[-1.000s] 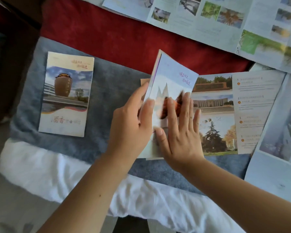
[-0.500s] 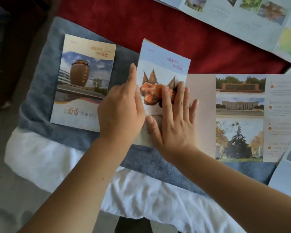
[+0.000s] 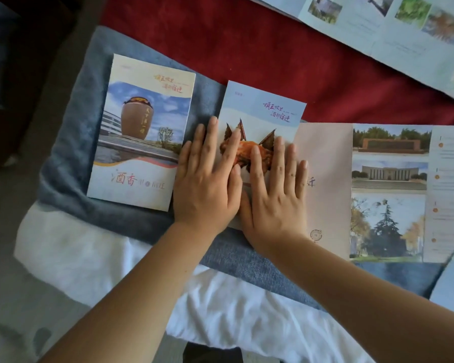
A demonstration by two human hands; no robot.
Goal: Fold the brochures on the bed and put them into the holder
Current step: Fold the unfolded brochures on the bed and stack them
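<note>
Both hands, left (image 3: 206,184) and right (image 3: 274,195), lie flat, fingers spread, pressing the brochure (image 3: 262,113).

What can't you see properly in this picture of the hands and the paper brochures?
All from the head view:
- The orange picture on the pale blue brochure cover: mostly hidden under the left hand and right hand.
- The wide unfolded brochure with green photos: cut off by the top edge.
- The small print beside the building photos on the half-folded brochure's panel: too small and blurred.
- The holder: not in view.
</note>
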